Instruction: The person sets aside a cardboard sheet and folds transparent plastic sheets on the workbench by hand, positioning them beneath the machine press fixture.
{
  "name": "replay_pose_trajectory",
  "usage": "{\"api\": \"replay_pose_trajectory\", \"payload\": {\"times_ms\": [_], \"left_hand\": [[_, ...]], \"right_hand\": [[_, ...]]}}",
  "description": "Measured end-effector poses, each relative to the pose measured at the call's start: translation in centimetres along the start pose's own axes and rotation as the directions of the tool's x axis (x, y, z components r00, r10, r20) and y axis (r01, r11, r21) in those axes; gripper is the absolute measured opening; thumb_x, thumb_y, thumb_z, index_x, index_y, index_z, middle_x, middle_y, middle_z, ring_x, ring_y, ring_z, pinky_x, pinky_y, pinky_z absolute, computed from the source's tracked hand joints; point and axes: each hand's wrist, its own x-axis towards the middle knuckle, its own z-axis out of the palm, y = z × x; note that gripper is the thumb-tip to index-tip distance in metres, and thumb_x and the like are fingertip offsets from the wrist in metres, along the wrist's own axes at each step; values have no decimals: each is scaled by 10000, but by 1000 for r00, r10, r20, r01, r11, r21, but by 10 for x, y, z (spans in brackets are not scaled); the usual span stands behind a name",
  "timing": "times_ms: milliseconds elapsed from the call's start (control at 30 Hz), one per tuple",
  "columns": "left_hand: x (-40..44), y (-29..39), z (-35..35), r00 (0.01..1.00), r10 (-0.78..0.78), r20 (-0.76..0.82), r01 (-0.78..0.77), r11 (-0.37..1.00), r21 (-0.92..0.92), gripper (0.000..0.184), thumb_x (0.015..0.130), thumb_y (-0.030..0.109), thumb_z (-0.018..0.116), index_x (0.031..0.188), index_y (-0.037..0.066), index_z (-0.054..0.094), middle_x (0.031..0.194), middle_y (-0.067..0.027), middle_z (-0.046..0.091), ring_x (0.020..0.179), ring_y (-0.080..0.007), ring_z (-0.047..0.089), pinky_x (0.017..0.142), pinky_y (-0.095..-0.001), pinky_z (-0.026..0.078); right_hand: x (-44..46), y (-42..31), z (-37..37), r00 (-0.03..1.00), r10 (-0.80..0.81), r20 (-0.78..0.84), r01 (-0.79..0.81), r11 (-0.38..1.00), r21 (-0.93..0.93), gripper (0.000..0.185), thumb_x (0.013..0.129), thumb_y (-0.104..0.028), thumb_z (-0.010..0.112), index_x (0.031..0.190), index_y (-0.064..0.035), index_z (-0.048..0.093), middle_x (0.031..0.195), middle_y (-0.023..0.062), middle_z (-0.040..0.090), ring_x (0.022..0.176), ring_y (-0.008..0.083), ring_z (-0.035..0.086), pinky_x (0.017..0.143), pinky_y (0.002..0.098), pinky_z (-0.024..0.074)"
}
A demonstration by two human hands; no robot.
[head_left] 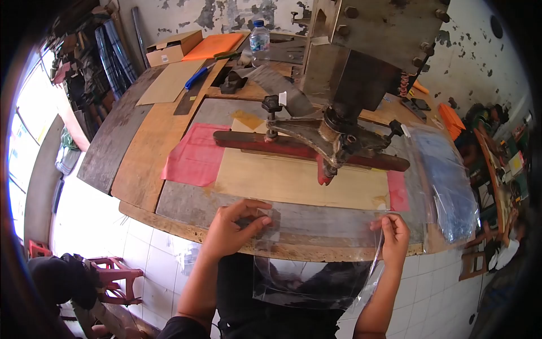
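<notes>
A clear plastic sheet [316,277] hangs between my hands over the table's front edge, its lower part in front of my body. My left hand [237,226] pinches its upper left corner between thumb and fingers. At the upper right corner, my right hand [394,234] has its fingers closed on the sheet. Just beyond both hands lies a cream sheet [271,181] with a pink piece [197,155] at its left end and a smaller pink piece [397,189] at its right. Above the cream sheet stands a press with a long red bar [361,161].
Stacked clear plastic [446,186] lies on the right side. At the back left are a cardboard box [175,48], a blue-handled cutter [196,78] and a water bottle [259,42]. A red stool [116,277] stands on the floor; other people sit at both sides.
</notes>
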Motion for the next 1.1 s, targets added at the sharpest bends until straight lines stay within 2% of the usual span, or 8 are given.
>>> {"api": "replay_pose_trajectory", "payload": {"times_ms": [267, 367, 433, 633, 700, 933, 1000, 1100], "left_hand": [[1, 3, 2, 999, -32, -2, 32, 999, -16, 210, 940, 34, 709, 1145, -4, 691, 848, -93, 784, 822, -106, 725, 748, -256, 548], [1, 7, 6, 996, -87, -32, 82, 987, -141, 225, 932, 24, 707, 1155, -5, 705, 823, -85, 774, 779, -93, 705, 715, -242, 538], [2, 13, 3, 986, -136, -92, 132, 990, -44, 221, 944, 41, 702, 1161, -3, 718, 854, -101, 776, 831, -101, 723, 759, -252, 549], [3, 5, 9, 985, -94, -141, 98, 995, 22, 190, 942, 34, 703, 1127, 5, 732, 728, -57, 714, 680, -41, 604, 633, -209, 461], [2, -3, 8, 985, -70, -157, 78, 996, 44, 189, 961, 61, 690, 1138, 1, 719, 673, 26, 616, 594, -20, 466, 542, -217, 341], [1, -3, 5, 984, -93, -150, 96, 995, 7, 203, 958, 61, 700, 1146, -14, 713, 699, 39, 599, 631, -12, 471, 562, -205, 341], [2, 1, 7, 981, -95, -168, 93, 995, -19, 209, 935, 25, 707, 1141, 5, 729, 625, 31, 545, 593, -21, 409, 543, -209, 319], [1, -4, 6, 984, -110, -141, 102, 993, -64, 219, 945, 32, 702, 1161, 5, 726, 638, 41, 553, 601, -15, 418, 542, -202, 322]], "right_hand": [[0, -2, -2, 1000, 1, 7, -1, 999, 43, 191, 1034, -165, 621, 996, 20, 645, 805, 82, 713, 783, 154, 687, 798, 293, 524], [-1, -3, -6, 1000, 23, 6, -23, 999, 43, 172, 1022, -152, 638, 990, 16, 653, 818, 77, 716, 793, 149, 685, 799, 281, 511], [-1, -3, -9, 999, 32, 7, -32, 998, 44, 162, 1014, -144, 648, 986, 15, 659, 827, 73, 718, 799, 146, 685, 799, 275, 505], [-2, -3, -11, 996, 50, 74, -61, 986, 155, 151, 1000, -116, 664, 984, 34, 677, 880, 62, 709, 805, 145, 684, 787, 279, 515], [-2, 0, -12, 996, 50, 67, -61, 985, 162, 148, 998, -105, 667, 992, 43, 680, 894, 62, 703, 796, 149, 685, 775, 280, 519], [-3, -2, -11, 996, 47, 72, -58, 984, 167, 151, 998, -108, 664, 993, 42, 682, 911, 64, 705, 781, 153, 692, 755, 276, 514], [-3, -2, -11, 996, 47, 74, -59, 984, 165, 153, 998, -110, 663, 991, 41, 681, 910, 63, 705, 781, 154, 695, 751, 275, 512], [-3, -3, -11, 996, 56, 69, -66, 986, 150, 151, 997, -112, 661, 983, 38, 679, 906, 58, 705, 780, 154, 697, 751, 274, 510]]}}
